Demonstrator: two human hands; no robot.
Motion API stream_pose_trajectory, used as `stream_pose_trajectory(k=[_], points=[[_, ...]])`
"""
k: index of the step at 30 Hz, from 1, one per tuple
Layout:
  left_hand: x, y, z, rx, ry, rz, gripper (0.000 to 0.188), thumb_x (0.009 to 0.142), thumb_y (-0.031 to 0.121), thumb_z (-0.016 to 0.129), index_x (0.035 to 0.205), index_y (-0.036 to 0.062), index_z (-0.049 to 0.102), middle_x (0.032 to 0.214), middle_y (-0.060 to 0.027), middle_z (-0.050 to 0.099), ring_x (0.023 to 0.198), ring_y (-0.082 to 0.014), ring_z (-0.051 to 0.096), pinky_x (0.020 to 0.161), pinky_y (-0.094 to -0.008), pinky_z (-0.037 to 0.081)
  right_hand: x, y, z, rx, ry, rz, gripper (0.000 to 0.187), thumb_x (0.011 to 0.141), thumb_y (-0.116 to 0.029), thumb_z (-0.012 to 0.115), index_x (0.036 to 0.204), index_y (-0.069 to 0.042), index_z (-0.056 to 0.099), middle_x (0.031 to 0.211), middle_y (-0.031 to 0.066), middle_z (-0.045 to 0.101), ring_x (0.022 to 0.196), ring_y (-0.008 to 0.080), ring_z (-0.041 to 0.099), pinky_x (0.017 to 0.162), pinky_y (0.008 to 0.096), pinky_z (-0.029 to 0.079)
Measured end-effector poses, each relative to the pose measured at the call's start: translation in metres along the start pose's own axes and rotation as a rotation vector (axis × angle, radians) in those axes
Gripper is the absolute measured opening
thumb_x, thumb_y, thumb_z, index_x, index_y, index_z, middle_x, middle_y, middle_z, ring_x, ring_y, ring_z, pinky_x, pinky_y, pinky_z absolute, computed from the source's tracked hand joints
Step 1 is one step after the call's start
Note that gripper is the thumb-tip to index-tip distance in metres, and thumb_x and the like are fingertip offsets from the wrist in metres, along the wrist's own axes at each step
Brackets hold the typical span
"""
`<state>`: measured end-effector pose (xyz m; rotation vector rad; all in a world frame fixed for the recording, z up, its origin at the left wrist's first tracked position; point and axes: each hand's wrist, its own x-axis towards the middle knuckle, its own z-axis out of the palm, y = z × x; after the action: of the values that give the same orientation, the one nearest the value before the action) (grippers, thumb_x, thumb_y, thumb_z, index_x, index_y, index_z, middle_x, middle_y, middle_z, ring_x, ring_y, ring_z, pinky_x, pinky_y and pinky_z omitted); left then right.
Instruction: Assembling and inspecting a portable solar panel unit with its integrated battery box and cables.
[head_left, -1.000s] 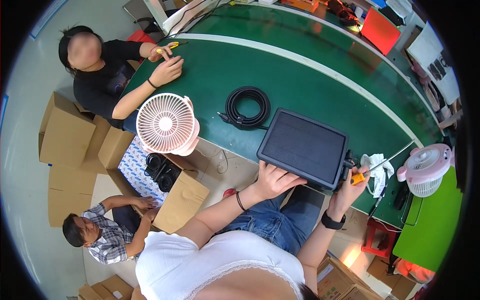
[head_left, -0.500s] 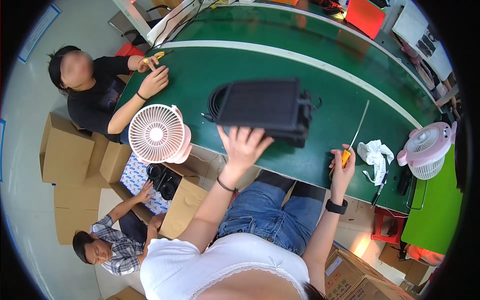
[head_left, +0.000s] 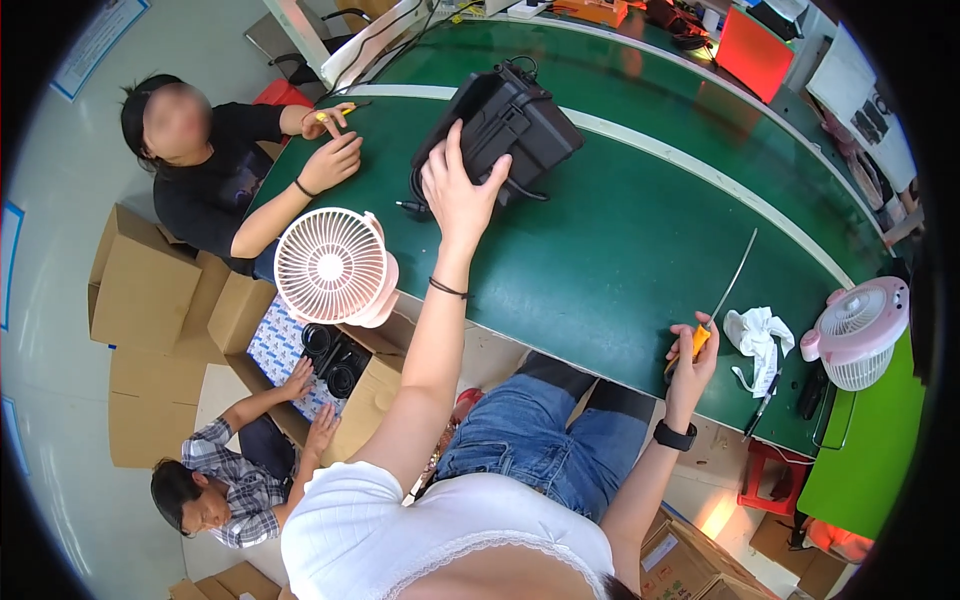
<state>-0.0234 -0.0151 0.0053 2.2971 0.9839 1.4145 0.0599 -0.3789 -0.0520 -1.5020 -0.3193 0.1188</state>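
Observation:
My left hand point(head_left: 458, 195) grips the near side of a black box-shaped device point(head_left: 530, 128) with latches or brackets along it. The device is tilted over the far middle of the green table point(head_left: 590, 270), its flat panel turned to the left. A black cable with a plug end point(head_left: 412, 206) hangs out by my wrist. At the table's near right edge, my right hand point(head_left: 690, 365) is closed around a screwdriver point(head_left: 703, 338) with an orange-yellow handle. Its long thin shaft points up and away. A crumpled white cloth point(head_left: 758, 335) lies just right of that hand.
A pink fan point(head_left: 330, 265) stands at the table's near left edge, another pink fan point(head_left: 862, 325) at the right. One co-worker point(head_left: 205, 170) sits at the left end holding a yellow-handled tool. Another person point(head_left: 240, 490) reaches into a cardboard box point(head_left: 235, 315) of black items.
My left hand has carried the black device away and leftward, turning it so its latched side shows. My right hand keeps the screwdriver. The lower co-worker's second hand is now at the box.

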Motion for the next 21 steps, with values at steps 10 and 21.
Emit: stream_pose_trajectory(k=[10, 21], points=[[0.028, 0.019, 0.032, 0.038, -0.009, 0.171, 0.053, 0.086, 0.034, 0.069, 0.128, 0.004, 0.055, 0.129, -0.0141, 0.057, 0.127, -0.0325, 0.048, 0.102, -0.0453, 0.045, 0.001, 0.0, 0.002, -0.013, -0.01, 0.004, 0.031, 0.101, -0.012, 0.057, 0.13, -0.003, 0.049, 0.093, 0.0072, 0.064, 0.066, 0.0042, 0.05, 0.059, 0.0185, 0.043], [0.017, 0.014, 0.036, 0.05, -0.061, 0.226, 0.066, 0.086, 0.03, 0.068, 0.139, -0.0011, 0.044, 0.141, -0.0184, 0.046, 0.133, -0.0379, 0.039, 0.11, -0.0473, 0.036, -0.001, 0.001, -0.001, -0.005, 0.01, 0.023, 0.03, 0.101, -0.012, 0.057, 0.128, -0.003, 0.05, 0.09, 0.0072, 0.065, 0.065, 0.0047, 0.051, 0.058, 0.0193, 0.044]])
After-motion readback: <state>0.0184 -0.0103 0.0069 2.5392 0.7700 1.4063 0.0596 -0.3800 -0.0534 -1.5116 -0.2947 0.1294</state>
